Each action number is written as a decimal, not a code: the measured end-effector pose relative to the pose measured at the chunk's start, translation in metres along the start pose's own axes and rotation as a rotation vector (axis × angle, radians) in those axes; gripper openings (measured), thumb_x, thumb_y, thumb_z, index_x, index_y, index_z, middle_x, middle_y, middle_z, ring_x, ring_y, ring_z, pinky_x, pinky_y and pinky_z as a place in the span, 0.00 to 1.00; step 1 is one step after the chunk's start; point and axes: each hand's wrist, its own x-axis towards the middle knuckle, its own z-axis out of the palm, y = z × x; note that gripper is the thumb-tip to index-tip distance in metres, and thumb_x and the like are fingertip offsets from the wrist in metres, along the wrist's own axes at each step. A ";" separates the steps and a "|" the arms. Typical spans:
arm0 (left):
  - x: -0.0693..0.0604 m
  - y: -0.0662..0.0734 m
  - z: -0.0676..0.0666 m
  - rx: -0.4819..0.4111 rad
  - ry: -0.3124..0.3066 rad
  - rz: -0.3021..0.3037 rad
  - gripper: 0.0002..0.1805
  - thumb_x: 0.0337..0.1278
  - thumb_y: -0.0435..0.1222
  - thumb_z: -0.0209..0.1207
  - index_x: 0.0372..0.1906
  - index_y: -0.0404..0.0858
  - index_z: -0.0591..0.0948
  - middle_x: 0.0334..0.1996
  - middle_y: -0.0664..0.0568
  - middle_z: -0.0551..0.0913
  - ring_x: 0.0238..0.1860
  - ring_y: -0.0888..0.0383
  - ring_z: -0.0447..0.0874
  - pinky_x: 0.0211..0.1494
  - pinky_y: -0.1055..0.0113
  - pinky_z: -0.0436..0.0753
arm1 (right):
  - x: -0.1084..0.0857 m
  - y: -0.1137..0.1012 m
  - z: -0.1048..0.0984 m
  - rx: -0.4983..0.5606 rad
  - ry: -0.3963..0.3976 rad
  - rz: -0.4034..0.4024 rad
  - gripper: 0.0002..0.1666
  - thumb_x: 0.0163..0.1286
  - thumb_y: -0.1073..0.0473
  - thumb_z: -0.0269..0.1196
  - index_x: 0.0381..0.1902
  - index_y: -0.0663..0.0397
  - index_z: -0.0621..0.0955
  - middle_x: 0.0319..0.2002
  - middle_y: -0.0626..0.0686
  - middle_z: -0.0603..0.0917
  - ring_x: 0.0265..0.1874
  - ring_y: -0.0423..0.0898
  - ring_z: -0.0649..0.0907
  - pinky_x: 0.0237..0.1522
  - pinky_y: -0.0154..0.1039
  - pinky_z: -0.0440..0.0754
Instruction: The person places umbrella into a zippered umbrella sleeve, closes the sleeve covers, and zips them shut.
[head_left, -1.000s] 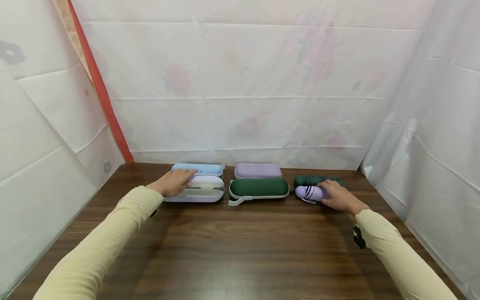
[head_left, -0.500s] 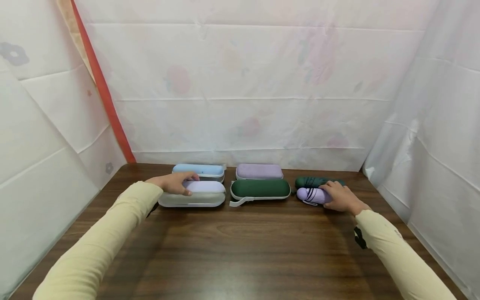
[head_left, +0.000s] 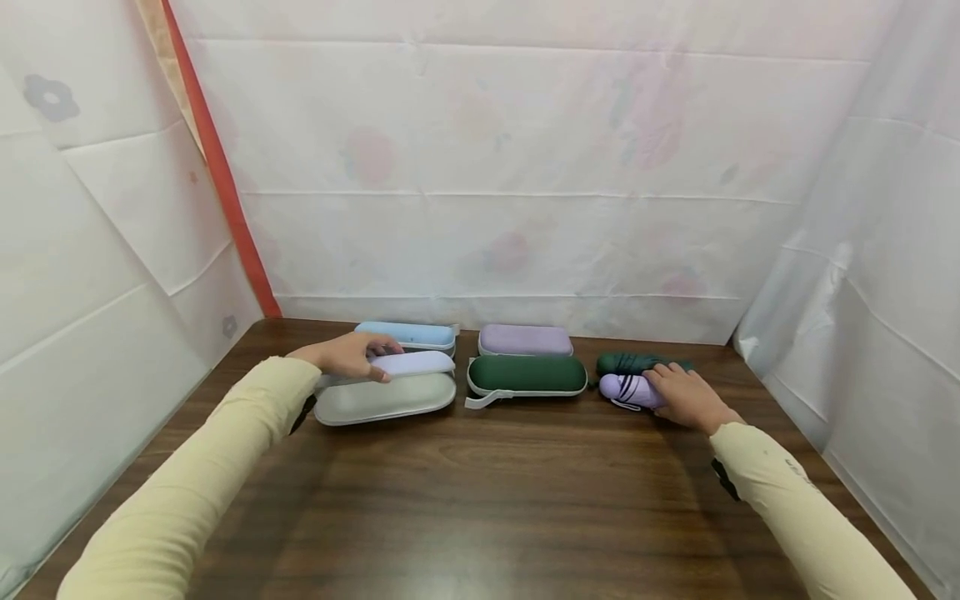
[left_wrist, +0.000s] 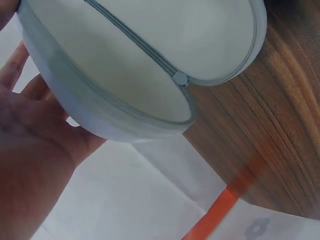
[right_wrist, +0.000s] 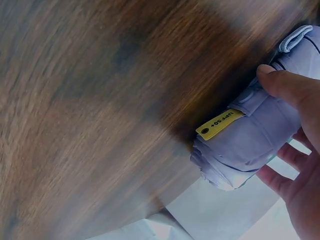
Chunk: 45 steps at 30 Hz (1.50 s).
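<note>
In the head view my left hand [head_left: 342,353] holds the raised half of a lilac zippered case [head_left: 420,363], which stands unzipped with its pale inside facing forward. The left wrist view shows the zipper [left_wrist: 145,47] between the two halves and my fingers [left_wrist: 40,87] behind one wall. Nothing can be seen inside the case's visible part. On the right, my right hand [head_left: 690,398] grips a folded lilac umbrella [head_left: 636,390], its thumb lying across the fabric near a yellow tag [right_wrist: 220,124] in the right wrist view. That umbrella lies in front of a dark green folded umbrella [head_left: 626,362].
A dark green case [head_left: 528,373] with a wrist strap lies mid-table. Behind it is a mauve case [head_left: 525,339], and a light blue case [head_left: 412,335] sits behind the lilac one. White cloth hangs [head_left: 480,167] around the brown wooden table [head_left: 465,500].
The lilac case has gone from slightly parted to wide apart, its front half lowering toward me. My left hand has shifted its hold on it. The right hand stays on the lilac umbrella.
</note>
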 end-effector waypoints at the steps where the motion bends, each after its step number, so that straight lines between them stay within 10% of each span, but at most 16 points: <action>1: -0.001 0.001 -0.002 -0.001 0.003 -0.005 0.28 0.56 0.39 0.64 0.60 0.32 0.73 0.52 0.37 0.75 0.55 0.41 0.72 0.56 0.46 0.70 | 0.000 0.001 0.000 0.001 -0.002 0.001 0.35 0.46 0.60 0.77 0.51 0.68 0.76 0.45 0.62 0.78 0.46 0.62 0.76 0.42 0.60 0.74; 17: -0.004 0.034 -0.012 -0.066 0.012 0.080 0.29 0.56 0.41 0.64 0.62 0.33 0.74 0.55 0.37 0.76 0.53 0.43 0.74 0.55 0.49 0.71 | 0.002 0.003 0.003 0.012 -0.015 0.022 0.34 0.48 0.61 0.76 0.52 0.69 0.76 0.45 0.63 0.77 0.45 0.63 0.75 0.40 0.60 0.74; 45: 0.039 0.098 0.033 -0.081 -0.120 0.170 0.28 0.59 0.44 0.61 0.63 0.41 0.74 0.50 0.54 0.80 0.48 0.59 0.76 0.52 0.59 0.74 | 0.002 0.001 0.007 0.008 -0.032 0.036 0.35 0.50 0.60 0.75 0.54 0.69 0.75 0.47 0.63 0.76 0.47 0.63 0.74 0.42 0.61 0.73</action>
